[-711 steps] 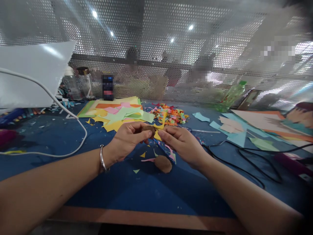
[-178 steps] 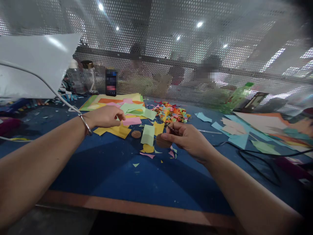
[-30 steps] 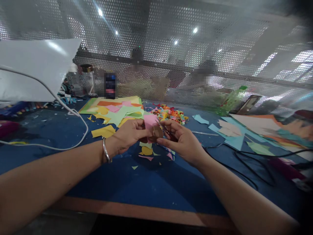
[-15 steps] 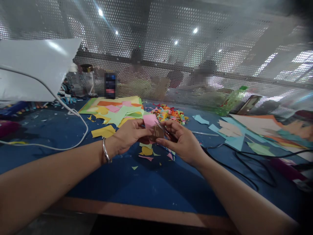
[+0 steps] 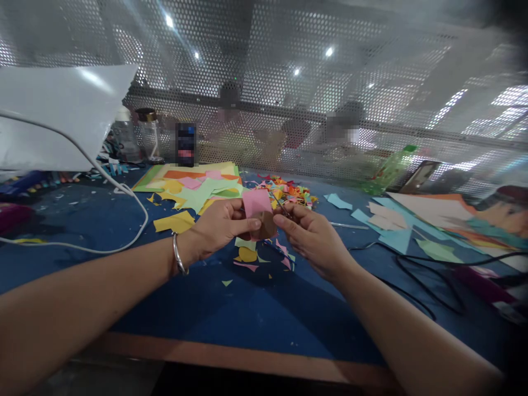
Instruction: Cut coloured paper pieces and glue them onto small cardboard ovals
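Observation:
My left hand [image 5: 225, 223] pinches a piece of pink paper [image 5: 256, 202] together with a rounded brown piece [image 5: 267, 224] lying over its lower part. My right hand [image 5: 311, 234] is closed around a slim pair of scissors [image 5: 281, 205], whose thin dark blades point up and left beside the paper's right edge; the handles are mostly hidden by the fingers. The right thumb tip is at the brown piece's right edge. Below the hands lie yellow, pink and green paper scraps [image 5: 247, 254] on the blue table [image 5: 231, 313].
Cut paper sheets [image 5: 187, 190] lie at the back left, with a heap of colourful snippets [image 5: 289, 191] behind my hands. A phone [image 5: 186, 144] stands upright there. A white cable [image 5: 136, 242] loops on the left, black cables [image 5: 416, 286] on the right. A green bottle [image 5: 391, 168] stands before the perforated screen.
The right hand has turned, and the scissor blades have swung more upright. The pink paper now shows more of its face, with the brown piece's rounded edge visible.

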A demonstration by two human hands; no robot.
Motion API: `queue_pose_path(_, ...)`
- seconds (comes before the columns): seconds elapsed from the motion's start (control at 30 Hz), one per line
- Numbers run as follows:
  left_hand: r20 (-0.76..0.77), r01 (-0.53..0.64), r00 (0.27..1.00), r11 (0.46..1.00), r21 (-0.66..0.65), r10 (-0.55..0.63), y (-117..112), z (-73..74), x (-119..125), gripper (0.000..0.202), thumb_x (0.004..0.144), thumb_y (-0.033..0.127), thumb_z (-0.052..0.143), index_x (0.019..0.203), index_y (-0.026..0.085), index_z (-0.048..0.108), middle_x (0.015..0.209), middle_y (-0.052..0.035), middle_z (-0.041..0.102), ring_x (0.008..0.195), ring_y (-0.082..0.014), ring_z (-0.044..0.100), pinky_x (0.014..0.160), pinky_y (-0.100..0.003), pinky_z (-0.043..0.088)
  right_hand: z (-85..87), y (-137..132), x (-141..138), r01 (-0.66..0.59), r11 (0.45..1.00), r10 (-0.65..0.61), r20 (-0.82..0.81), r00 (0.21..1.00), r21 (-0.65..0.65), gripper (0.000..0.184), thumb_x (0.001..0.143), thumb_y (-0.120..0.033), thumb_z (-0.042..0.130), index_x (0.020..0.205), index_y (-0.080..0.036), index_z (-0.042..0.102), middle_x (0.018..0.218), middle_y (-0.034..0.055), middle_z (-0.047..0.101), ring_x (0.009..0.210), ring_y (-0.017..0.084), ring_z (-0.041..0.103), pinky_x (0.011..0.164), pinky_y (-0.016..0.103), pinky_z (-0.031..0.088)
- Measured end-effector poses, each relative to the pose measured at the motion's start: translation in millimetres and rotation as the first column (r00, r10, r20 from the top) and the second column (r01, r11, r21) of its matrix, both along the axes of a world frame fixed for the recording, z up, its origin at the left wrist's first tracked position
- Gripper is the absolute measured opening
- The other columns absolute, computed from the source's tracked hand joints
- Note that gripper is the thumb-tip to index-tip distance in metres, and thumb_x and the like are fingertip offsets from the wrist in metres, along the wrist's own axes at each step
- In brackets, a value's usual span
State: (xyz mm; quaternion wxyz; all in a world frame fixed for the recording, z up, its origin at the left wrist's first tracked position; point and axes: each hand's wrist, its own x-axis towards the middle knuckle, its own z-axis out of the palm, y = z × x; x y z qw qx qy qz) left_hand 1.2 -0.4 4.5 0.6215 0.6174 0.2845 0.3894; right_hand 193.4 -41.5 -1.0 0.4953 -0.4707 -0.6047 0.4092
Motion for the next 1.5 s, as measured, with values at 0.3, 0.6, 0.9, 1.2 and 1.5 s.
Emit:
queue_pose_path(0.3,0.008,0.019,1.0,0.999,0.038,-0.019,0.7,-4.1,1.1,0.032,0.07,0.023,0.078,0.097,0.01,0.068,0.081,-0.005,0.07,0.066,-0.0119,0.06,0.064,-0.027,0.046,0.2,-1.3,-0.5,-0.028,0.999,0.027,-0.026,0.999,-0.043,0.039,0.074,-0.052,0.075,0.084,-0.017,0.059,0.055,-0.0096,0.04,0.042,0.005,0.024,0.041,0.024,0.018)
queue_pose_path(0.6,0.037,-0.002,0.999,1.0,-0.028,0.003,-4.2,-0.4,1.5,0.031,0.066,0.019,0.081,0.093,0.012,0.069,0.085,-0.0057,0.072,0.074,-0.0138,0.065,0.073,-0.029,0.05,-5.0,1.8,2.2,0.023,0.998,-0.026,0.046,0.999,0.066,0.031,0.08,-0.047,0.071,0.085,-0.018,0.062,0.07,-0.0029,0.049,0.052,0.008,0.034,0.044,0.023,0.025)
queue_pose_path(0.9,0.0,-0.096,0.995,0.994,-0.055,0.096,-3.9,0.4,1.1,0.027,0.07,0.021,0.077,0.094,0.012,0.071,0.077,-0.0042,0.071,0.064,-0.0126,0.062,0.064,-0.027,0.049,-9.1,5.1,4.8,0.093,0.971,-0.14,0.208,0.968,0.22,0.027,0.081,-0.043,0.069,0.09,-0.019,0.062,0.086,0.0041,0.063,0.075,0.017,0.057,0.067,0.03,0.044)
queue_pose_path(1.2,0.019,-0.187,0.982,0.982,0.004,0.187,-3.2,4.1,2.2,0.015,0.074,0.016,0.067,0.088,0.011,0.067,0.067,0.0001,0.064,0.055,-0.007,0.051,0.05,-0.02,0.034,-3.5,2.0,0.0,0.082,0.984,-0.105,0.146,0.984,0.158,0.031,0.083,-0.049,0.066,0.086,-0.019,0.062,0.073,-0.0012,0.055,0.061,0.012,0.046,0.054,0.026,0.037)
queue_pose_path(1.5,0.049,-0.172,0.984,0.985,0.007,0.171,-5.6,8.6,0.7,0.008,0.077,0.02,0.064,0.082,0.013,0.063,0.073,-0.0044,0.068,0.066,-0.0115,0.059,0.058,-0.023,0.039,0.4,-3.1,-4.7,0.028,1.0,-0.028,0.029,0.999,0.004,0.047,0.083,-0.066,0.06,0.074,-0.02,0.052,0.056,-0.0085,0.03,0.044,0.007,0.018,0.041,0.026,0.013)
